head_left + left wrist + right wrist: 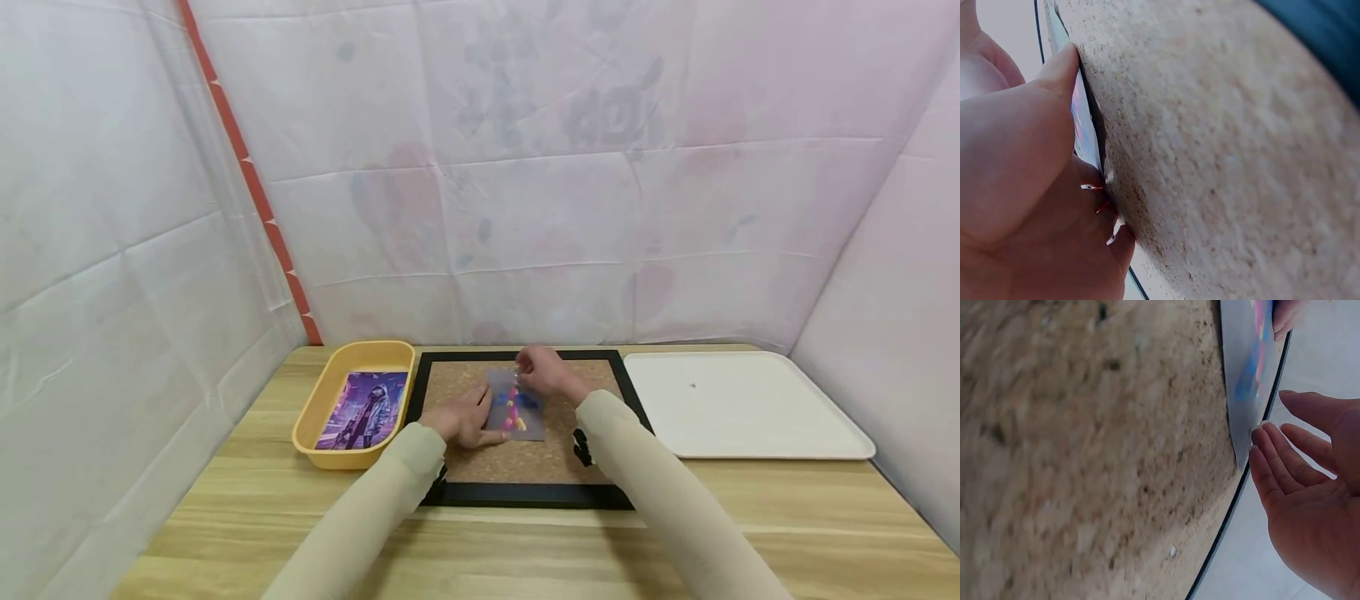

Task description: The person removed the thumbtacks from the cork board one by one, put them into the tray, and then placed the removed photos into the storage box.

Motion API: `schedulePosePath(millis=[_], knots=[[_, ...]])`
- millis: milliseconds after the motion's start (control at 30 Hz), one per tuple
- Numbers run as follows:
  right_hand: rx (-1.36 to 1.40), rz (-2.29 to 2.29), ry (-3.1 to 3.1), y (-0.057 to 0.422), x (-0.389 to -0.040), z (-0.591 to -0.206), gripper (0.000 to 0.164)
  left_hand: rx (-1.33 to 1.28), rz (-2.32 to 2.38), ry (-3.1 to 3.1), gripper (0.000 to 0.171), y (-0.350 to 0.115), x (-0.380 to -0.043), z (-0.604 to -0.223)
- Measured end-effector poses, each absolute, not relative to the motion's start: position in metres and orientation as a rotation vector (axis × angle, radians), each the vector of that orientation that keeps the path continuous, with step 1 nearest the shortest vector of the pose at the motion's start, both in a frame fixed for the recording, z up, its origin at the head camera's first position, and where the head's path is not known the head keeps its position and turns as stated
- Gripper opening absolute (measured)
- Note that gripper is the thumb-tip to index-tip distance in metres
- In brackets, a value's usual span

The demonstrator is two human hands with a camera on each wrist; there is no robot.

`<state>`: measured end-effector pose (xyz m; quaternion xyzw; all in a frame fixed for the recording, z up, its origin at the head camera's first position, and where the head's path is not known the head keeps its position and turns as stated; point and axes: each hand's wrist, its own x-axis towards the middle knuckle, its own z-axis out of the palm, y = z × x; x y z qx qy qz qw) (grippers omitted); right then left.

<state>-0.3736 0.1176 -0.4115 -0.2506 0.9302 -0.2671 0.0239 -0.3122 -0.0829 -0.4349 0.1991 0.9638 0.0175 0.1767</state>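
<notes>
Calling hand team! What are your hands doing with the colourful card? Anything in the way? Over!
Left hand on left edge of colourful card; right hand at its far edge. Card on corkboard. Only the hands overlap it.

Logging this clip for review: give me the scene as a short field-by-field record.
Left hand: touching the colourful print's left side
Right hand: at its far edge; contact unclear
Print lies on: black-framed corkboard
Left of corkboard: yellow bin holding a hooded-figure print
Right of corkboard: white tray with small dark object
Surface: wood-grain table
</notes>
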Motion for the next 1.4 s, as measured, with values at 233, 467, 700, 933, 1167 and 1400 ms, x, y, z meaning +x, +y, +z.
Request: schedulePosePath(millis=[233, 467, 700, 933, 1167, 1400], knots=[[-0.686, -0.86, 2.875, 0.116, -0.374, -0.413, 0.028, 0.527, 0.038, 2.722, 0.098, -0.08, -0.315, -0.438], [-0.527, -0.909, 2.877, 0.112, -0.371, -0.415, 0.029, 0.519, 0.008, 2.711, 0.099, -0.078, -0.307, -0.43], [-0.42, -0.961, 2.861, 0.106, -0.369, -0.415, 0.021, 0.52, 0.037, 2.715, 0.097, -0.079, -0.306, -0.429], [-0.359, -0.977, 2.887, 0.104, -0.372, -0.42, 0.016, 0.506, 0.035, 2.716, 0.096, -0.076, -0.301, -0.422], [-0.32, -0.982, 2.892, 0.103, -0.374, -0.42, 0.008, 0.484, -0.008, 2.722, 0.095, -0.075, -0.312, -0.433], [-0.322, -0.908, 2.906, 0.1, -0.38, -0.423, 0.006, 0.498, 0.023, 2.714, 0.095, -0.076, -0.3, -0.42]])
